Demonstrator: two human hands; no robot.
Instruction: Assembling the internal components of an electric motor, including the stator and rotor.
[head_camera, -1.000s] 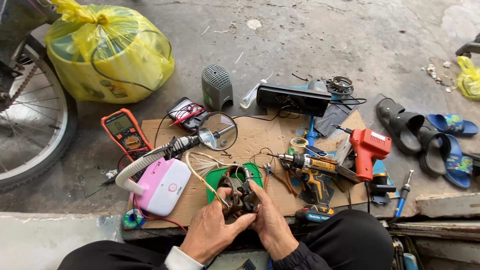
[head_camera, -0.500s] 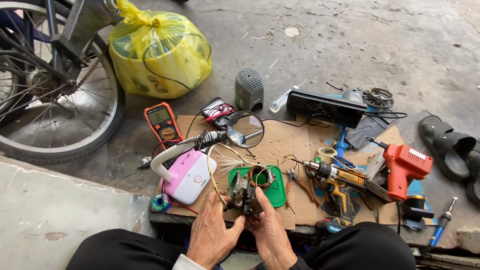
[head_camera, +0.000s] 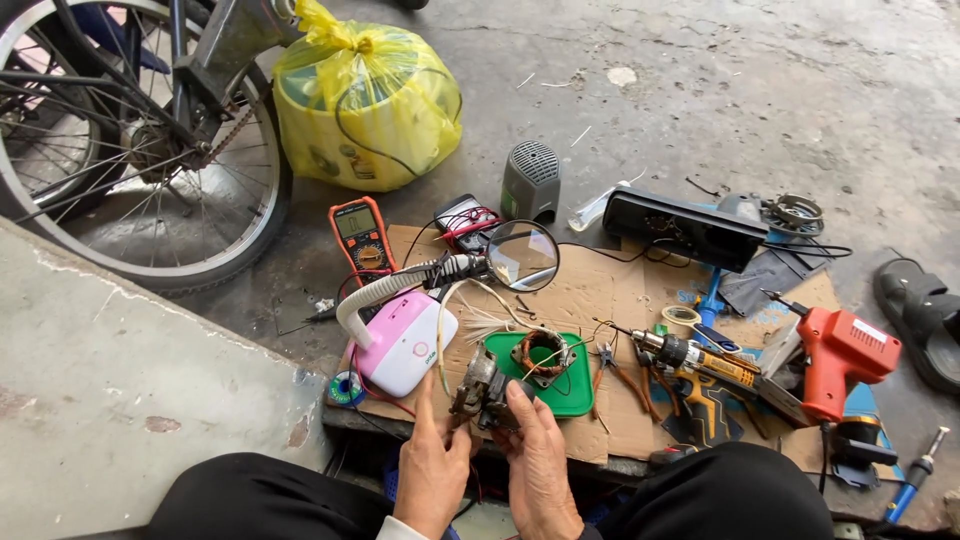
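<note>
Change: view has swung left; motor part remains in both hands.
Left hand: grasping the part.
Right hand: grasping it.
Location: above cardboard, beside green mat.
Progress: coil lies separate; part unassembled.

Both hands hold a small grimy motor part over the cardboard — left hand, right hand. Just beyond lies a green tray with a copper coil; a pink-and-white box sits left.
</note>
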